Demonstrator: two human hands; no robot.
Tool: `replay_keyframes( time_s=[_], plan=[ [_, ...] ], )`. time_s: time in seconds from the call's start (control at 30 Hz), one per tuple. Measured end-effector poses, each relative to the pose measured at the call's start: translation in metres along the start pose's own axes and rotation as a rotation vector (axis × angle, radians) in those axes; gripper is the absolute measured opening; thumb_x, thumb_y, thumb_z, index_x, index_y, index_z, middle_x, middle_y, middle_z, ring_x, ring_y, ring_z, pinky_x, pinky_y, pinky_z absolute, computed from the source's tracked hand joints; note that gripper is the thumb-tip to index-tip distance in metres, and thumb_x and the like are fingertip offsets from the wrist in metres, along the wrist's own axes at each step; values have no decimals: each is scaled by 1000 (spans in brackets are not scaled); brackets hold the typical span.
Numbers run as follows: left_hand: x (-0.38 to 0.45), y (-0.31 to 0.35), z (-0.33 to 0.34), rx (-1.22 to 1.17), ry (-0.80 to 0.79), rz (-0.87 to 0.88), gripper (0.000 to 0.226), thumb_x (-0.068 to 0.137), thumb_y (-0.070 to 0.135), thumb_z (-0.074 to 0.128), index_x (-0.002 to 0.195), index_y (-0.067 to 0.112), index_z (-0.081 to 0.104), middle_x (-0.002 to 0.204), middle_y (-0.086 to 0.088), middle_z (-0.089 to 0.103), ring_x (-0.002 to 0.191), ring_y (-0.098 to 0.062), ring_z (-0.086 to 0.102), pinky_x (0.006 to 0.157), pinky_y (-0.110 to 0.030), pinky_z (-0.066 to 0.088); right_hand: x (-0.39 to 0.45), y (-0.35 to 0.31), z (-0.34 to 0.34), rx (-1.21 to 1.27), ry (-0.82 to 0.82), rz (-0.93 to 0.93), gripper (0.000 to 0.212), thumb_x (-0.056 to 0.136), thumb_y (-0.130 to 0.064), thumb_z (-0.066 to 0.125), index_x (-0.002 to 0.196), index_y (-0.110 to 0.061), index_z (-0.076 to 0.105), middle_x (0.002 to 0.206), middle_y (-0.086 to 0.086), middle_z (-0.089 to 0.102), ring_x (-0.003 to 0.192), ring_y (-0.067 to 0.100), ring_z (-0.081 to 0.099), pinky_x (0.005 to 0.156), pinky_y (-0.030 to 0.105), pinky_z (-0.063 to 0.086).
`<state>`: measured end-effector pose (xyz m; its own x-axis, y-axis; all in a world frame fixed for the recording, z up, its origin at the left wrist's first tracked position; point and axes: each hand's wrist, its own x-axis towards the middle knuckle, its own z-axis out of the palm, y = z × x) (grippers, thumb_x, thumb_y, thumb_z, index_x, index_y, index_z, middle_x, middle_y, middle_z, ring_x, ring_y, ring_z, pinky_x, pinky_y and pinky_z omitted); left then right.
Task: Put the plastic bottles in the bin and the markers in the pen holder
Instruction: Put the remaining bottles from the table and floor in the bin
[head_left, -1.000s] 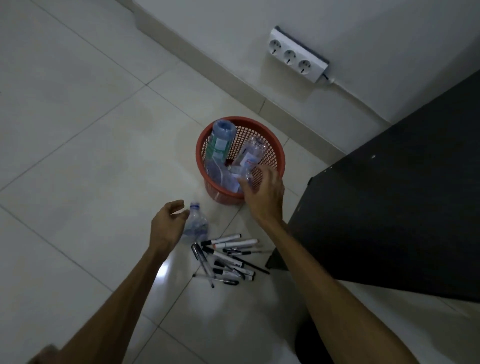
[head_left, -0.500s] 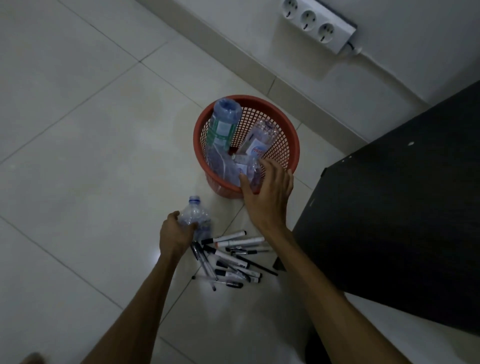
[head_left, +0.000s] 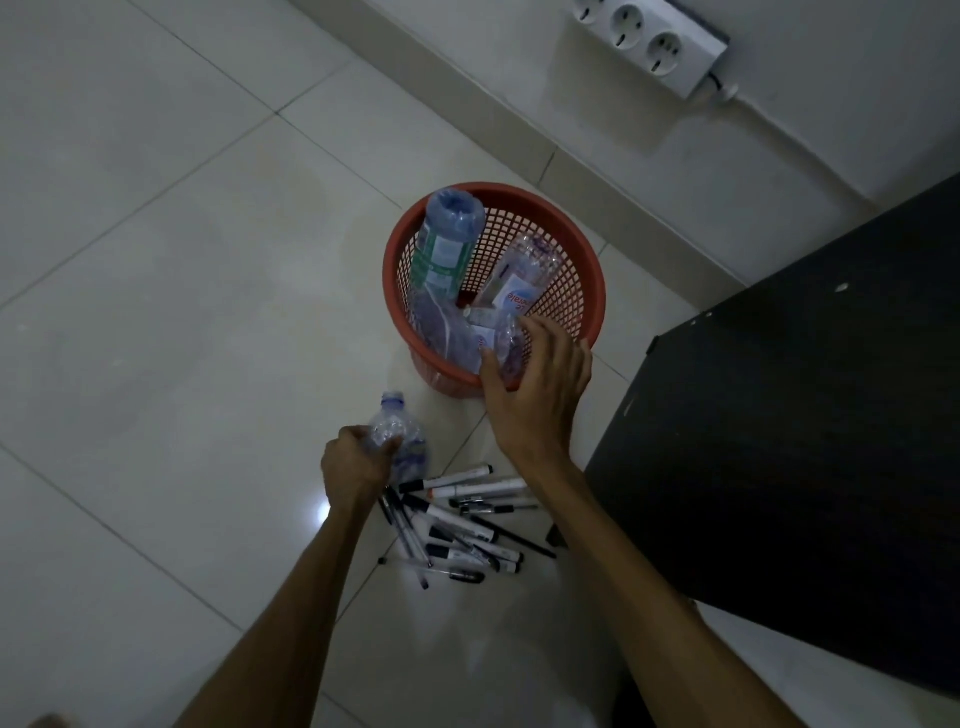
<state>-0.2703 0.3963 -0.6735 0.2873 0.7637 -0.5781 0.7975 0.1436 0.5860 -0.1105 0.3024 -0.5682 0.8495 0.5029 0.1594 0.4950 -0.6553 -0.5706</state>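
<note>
the left hand (head_left: 358, 462) grips the small bottle (head_left: 397, 441) on the floor, the right hand (head_left: 535, 384), fingers spread, presses a bottle into the bin (head_left: 582, 291); lift the small one clear of the markers (head_left: 462, 525).

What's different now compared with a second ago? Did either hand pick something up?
The left hand reached down to the small bottle on the floor and now grips it. The right hand stayed at the near rim of the red bin, on a bottle there. The markers lie untouched on the floor.
</note>
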Motion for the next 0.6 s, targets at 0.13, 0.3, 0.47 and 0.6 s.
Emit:
replay_keyframes(
  time_s=[0.13, 0.3, 0.47, 0.6],
  plan=[
    [-9, 6, 1, -75, -3, -33, 50, 86, 35, 72, 116, 0, 55, 104, -14, 62, 89, -30, 61, 69, -32, 48, -1, 1, 0, 9, 8, -1, 56, 87, -51, 58, 133, -22, 47, 140, -1, 45, 136, 15, 33, 120, 36, 12],
    [-18, 2, -15, -194, -5, -22, 44, 86, 47, 66, 90, 3, 66, 81, -12, 69, 68, -25, 63, 47, -24, 37, -2, -4, -7, -4, -5, -11, 52, 88, -50, 57, 131, -21, 49, 136, -1, 47, 133, 14, 36, 120, 36, 12],
    [-45, 22, -54, -388, 105, 60, 48, 86, 54, 64, 104, 10, 58, 100, -6, 64, 87, -23, 62, 70, -33, 51, 0, -11, -17, 31, -81, 16, 54, 89, -50, 57, 132, -19, 47, 136, 1, 46, 132, 15, 36, 118, 45, 23],
    [-77, 62, -87, -529, 177, 230, 37, 91, 39, 64, 110, 12, 50, 105, -4, 58, 86, -17, 59, 77, -33, 51, -2, -16, -27, 93, -136, 54, 55, 90, -48, 57, 134, -17, 45, 138, 3, 45, 130, 17, 37, 113, 46, 34]
  ],
)
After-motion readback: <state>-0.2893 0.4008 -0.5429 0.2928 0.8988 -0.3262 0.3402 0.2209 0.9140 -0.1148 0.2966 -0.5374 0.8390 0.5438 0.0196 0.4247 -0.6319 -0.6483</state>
